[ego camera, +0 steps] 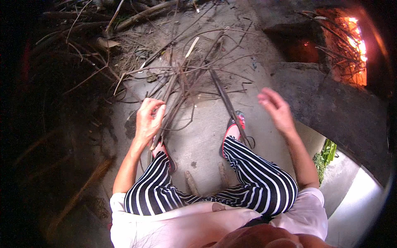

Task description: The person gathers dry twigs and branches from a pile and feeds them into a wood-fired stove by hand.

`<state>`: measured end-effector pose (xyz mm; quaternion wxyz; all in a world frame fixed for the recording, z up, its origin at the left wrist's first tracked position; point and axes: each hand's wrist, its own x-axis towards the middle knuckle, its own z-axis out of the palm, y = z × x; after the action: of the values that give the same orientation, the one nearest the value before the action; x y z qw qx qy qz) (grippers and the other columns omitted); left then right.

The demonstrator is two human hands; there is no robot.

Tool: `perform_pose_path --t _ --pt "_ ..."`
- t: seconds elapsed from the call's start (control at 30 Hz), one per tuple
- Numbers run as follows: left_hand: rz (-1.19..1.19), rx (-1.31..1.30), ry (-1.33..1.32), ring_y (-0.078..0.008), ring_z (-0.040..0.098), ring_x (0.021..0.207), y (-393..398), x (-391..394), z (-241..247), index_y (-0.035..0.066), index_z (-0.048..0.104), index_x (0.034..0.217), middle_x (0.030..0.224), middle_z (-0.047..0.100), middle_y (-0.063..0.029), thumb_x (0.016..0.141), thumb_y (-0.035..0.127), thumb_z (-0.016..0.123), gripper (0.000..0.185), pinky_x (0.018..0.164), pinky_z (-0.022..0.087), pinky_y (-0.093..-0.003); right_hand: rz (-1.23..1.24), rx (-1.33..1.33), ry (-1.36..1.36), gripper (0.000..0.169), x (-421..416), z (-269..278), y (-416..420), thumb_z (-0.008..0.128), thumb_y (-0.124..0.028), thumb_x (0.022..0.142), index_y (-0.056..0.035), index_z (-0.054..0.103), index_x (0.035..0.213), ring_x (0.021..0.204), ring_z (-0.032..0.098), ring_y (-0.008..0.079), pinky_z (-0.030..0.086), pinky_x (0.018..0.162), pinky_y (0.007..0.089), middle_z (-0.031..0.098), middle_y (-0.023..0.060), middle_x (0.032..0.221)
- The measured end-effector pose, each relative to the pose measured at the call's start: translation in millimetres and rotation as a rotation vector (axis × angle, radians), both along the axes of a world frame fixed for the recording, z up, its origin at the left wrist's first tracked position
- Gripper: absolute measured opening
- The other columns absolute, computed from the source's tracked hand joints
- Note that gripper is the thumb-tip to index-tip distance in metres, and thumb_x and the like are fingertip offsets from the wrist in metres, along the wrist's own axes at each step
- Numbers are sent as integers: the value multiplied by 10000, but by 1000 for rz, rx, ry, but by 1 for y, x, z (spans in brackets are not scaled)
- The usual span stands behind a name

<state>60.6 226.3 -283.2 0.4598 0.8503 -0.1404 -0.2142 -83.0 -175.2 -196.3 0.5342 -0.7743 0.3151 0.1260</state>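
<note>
My left hand (150, 116) hangs above my left foot with its fingers curled, beside the near ends of some dry sticks (169, 108); whether it touches or grips anything is unclear. My right hand (276, 107) is raised over the floor at the right, slightly blurred, fingers apart and holding nothing. Between my feet and beyond them lies a loose heap of thin branches (183, 69). A thicker dark stick (224, 93) slants from the heap down across my right shoe (237, 121).
At the upper right a fire (356, 46) burns in a dark stove opening, with twigs (338, 55) in it. The stove's grey ledge (325, 102) borders my right side. More branches (145, 15) lie at the upper left. Green leaves (325, 155) stand at the lower right.
</note>
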Motion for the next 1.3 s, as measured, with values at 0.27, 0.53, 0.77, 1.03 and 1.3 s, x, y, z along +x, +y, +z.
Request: perform_pose_path --t 0.27,0.53,0.77,1.03,1.3 --pt "-18 283 -126 -373 560 1114 24 -33 -50 22 600 1185 1153 579 -187 861 217 714 395 952 465 -441 376 -208 236 393 -47 -111 43 619 -240 928 14 655 1226 965 727 265 557 862 363 736 208 1038" --pt "-228 572 -129 -425 507 1126 -11 -41 -117 -65 283 1476 1285 470 -268 620 298 924 1129 894 502 -484 270 -27 202 358 -68 -141 58 612 -249 927 -3 671 1181 829 703 227 543 765 343 735 157 913" --pt "-78 361 -160 -379 630 831 -8 -9 -107 14 584 1104 910 612 -174 721 87 713 411 719 511 -468 352 -3 195 313 -64 -131 78 611 -238 942 -2 678 1135 847 710 238 544 768 360 734 164 911" --pt "-168 36 -427 -361 643 909 -16 92 -16 71 553 1313 945 615 -172 716 -47 615 612 779 527 -435 269 138 114 257 -47 -126 87 592 -162 955 10 679 1125 824 703 188 542 749 325 741 145 900" --pt "-271 -26 522 -114 634 657 -7 153 36 31 534 1336 820 692 -80 894 51 712 477 567 531 -276 517 -476 -676 429 64 -64 92 680 16 808 12 602 1230 1129 568 367 473 975 438 601 186 1222"
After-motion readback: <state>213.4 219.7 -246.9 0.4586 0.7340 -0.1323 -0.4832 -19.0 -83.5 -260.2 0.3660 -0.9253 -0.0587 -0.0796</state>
